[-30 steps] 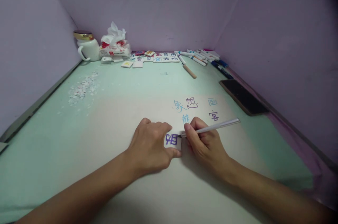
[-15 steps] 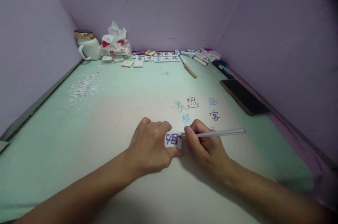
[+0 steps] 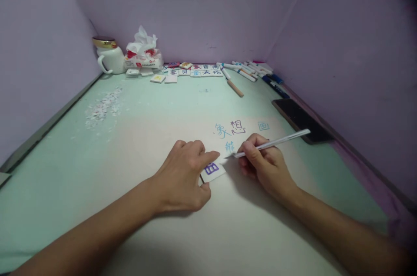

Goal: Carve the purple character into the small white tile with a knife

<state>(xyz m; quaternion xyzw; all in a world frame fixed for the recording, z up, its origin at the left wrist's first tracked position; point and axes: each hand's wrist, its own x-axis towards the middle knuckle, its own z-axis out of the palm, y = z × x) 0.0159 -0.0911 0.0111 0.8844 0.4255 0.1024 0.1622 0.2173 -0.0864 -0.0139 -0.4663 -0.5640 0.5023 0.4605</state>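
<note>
A small white block with a purple character drawn on it lies on the table at the centre. My left hand holds it down, the thumb at its near edge and the index finger stretched over its far edge. Part of the character is hidden by that hand. In my right hand is a slim silver craft knife, gripped like a pen. Its pointed blade hovers close to the block's far right corner, seemingly apart from it.
Characters in blue and purple mark the tabletop beyond my hands. A phone lies right. Along the back are markers, lettered white blocks, a tissue pack and a white mug. White crumbs are scattered left.
The craft knife has lifted away from the drawn character, its handle now angled upward. The block has turned slightly, and my left index finger has stretched out over its far edge.
</note>
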